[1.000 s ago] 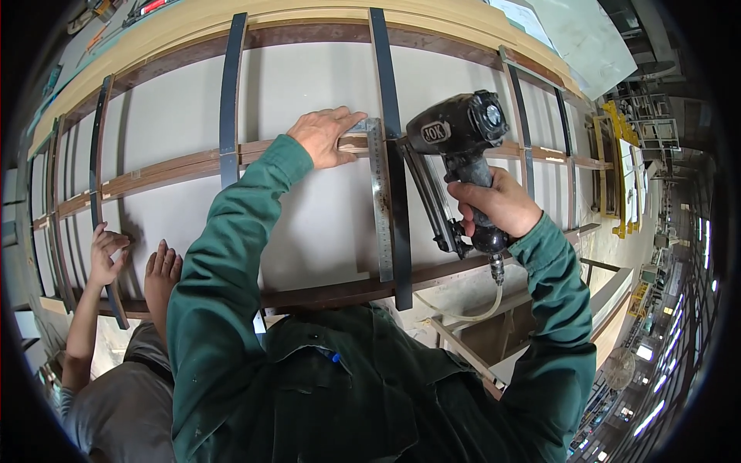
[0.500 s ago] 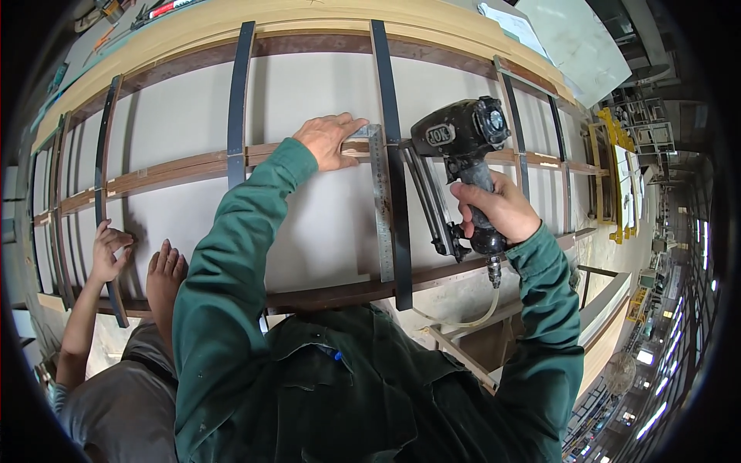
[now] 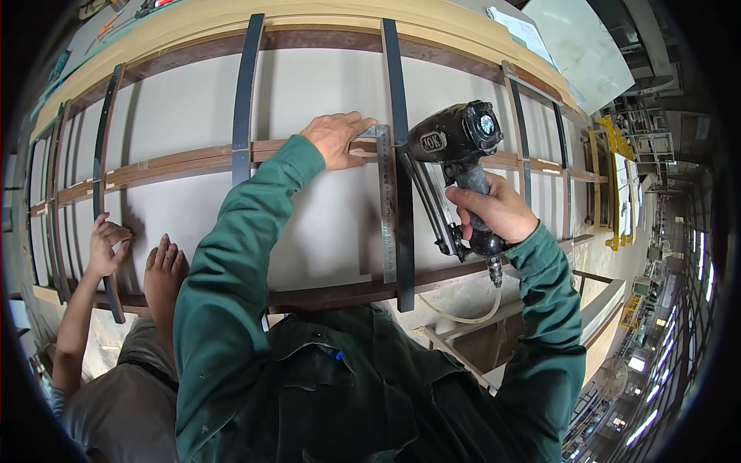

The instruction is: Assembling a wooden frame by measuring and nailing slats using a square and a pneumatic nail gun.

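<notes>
Head view: left hand [image 3: 337,137] fingers lie flat and spread on the wooden rail [image 3: 177,163], touching the steel square [image 3: 388,204]. Right hand [image 3: 496,210] fingers are clamped on the nail gun [image 3: 457,140] grip, just right of the square. Left of the square, a co-worker's hands [image 3: 131,258] press the panel [image 3: 185,108].
</notes>
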Tool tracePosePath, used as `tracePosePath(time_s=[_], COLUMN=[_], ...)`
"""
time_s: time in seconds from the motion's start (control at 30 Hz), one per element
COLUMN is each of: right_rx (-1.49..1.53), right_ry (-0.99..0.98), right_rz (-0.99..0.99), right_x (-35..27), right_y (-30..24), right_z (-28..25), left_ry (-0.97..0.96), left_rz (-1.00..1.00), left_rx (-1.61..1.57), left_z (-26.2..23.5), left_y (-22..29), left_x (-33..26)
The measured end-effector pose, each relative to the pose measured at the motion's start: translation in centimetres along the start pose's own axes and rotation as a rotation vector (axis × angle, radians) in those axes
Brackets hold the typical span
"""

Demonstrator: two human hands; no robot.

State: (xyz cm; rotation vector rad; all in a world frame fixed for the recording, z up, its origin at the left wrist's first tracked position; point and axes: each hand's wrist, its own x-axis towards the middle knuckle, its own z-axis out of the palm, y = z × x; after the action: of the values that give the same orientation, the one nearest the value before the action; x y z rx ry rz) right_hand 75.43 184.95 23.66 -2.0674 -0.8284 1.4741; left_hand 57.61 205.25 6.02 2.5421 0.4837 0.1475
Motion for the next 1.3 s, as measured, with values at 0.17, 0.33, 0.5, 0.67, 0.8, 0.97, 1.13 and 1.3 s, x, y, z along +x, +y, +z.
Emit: tracePosePath(time_s=[0.17, 0.33, 0.5, 0.67, 0.8, 0.97, 1.13, 1.3], right_rx=[0.020, 0.020, 0.018, 0.017, -0.265, -0.513, -0.406, 0.116], right_ry=[-0.036, -0.016, 0.105, 0.287, 0.391, 0.496, 0.498, 0.432], right_rz=[0.055, 0.037, -0.053, -0.012, 0.081, 0.026, -0.084, 0.041], right_x=[0.2, 0.0, -1.8, -3.5, -4.5, -5.8, -9.0, -14.8], right_y=[-0.1, 0.0, 2.0, 8.3, 12.5, 15.8, 17.8, 17.5], right_z=[-0.2, -0.2, 0.4, -0.5, -1.2, -1.4, -1.6, 1.6], left_ry=[0.012, -0.002, 0.052, 0.010, 0.035, 0.036, 0.048, 0.096], left_rz=[0.005, 0.021, 0.048, -0.003, 0.011, 0.016, 0.031, 0.028], left_rx=[-0.003, 0.008, 0.070, 0.084, 0.125, 0.154, 0.176, 0.206], left_z=[0.1, 0.3, 0.6, 0.3, 1.1, 1.2, 0.9, 1.2], left_y=[0.0, 0.0, -1.0, -0.7, -0.6, -0.6, -0.3, -0.9], left_x=[-0.2, 0.1, 0.2, 0.6, 0.6, 0.0, 0.6, 0.1])
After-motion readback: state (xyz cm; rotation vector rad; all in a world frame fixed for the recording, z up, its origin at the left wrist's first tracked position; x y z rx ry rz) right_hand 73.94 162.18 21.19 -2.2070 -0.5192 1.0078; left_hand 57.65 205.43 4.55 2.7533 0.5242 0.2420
